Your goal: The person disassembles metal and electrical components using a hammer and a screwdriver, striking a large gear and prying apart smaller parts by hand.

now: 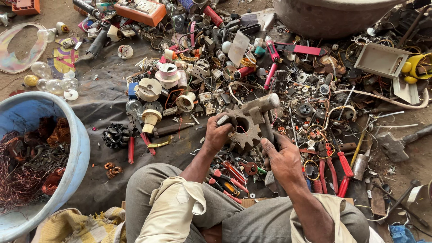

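While I watched through the head camera, the left hand (pixel 218 133) was closed around the rim of a rusty, dark toothed metal gear (pixel 244 130), fingers curled over its upper left edge. The right hand (pixel 282 159) was wrapped tight round the handle of a heavy grey steel hammer (pixel 260 106), whose head lay just over the gear's upper right side, touching or nearly touching it; I could not tell which. The gear was held up on edge, just above the dark grey ground sheet (pixel 99 108), in front of the person's knees in grey trousers (pixel 148 189).

Just below the hands lay several red-handled screwdrivers (pixel 231 173), and to the right a pair of red-handled pliers (pixel 344 173). Farther left sat a black finned rotor piece (pixel 114 136) and a cream plastic spool (pixel 150 118). A blue plastic tub (pixel 78 148) holding tangled copper wire (pixel 18 175) stood at the left edge. Clear glass bulbs (pixel 49 81) lay well apart at upper left, an orange box-shaped device (pixel 139 11) at the top, and a large grey bowl (pixel 324 20) at upper right.
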